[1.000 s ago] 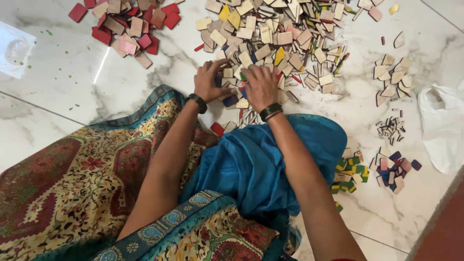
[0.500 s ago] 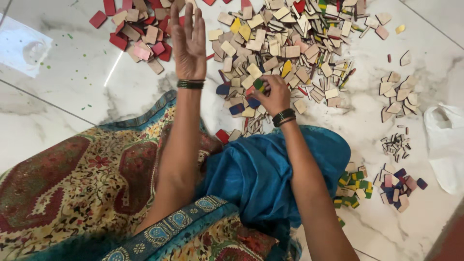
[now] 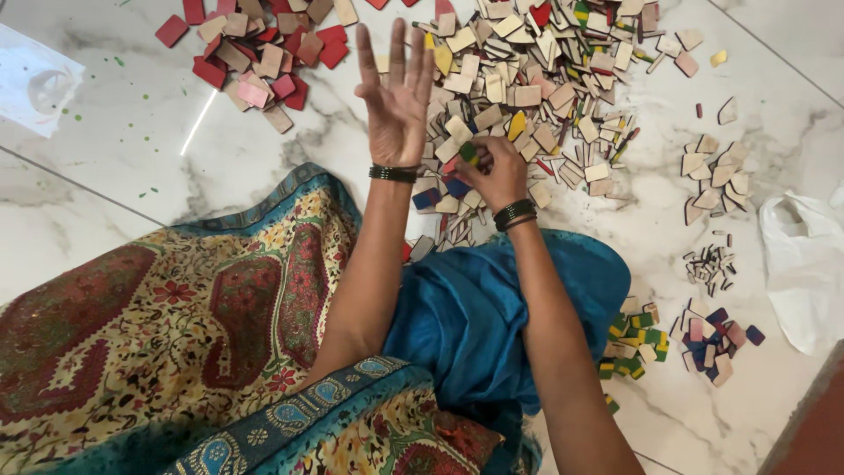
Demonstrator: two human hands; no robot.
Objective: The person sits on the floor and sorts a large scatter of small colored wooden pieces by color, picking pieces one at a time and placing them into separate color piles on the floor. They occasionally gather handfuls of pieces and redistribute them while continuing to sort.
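Green and small, the tile piece (image 3: 469,151) sat pinched at the fingertips of the right hand (image 3: 494,171), which was closed around it at the near edge of the big pile of wooden tiles (image 3: 536,79). From where I watched, that piece lay just right of the left hand (image 3: 396,97) and slightly nearer, almost level with its wrist. The left hand was lifted off the marble floor (image 3: 114,167), palm up toward the camera, fingers spread wide and pointing far, holding nothing. I could not make out the piece's long axis; too little of it showed between the fingers. The right hand was plainly the one closer to the pile. A separate cluster of red and pink tiles (image 3: 264,44) lay far left, well apart from both hands.
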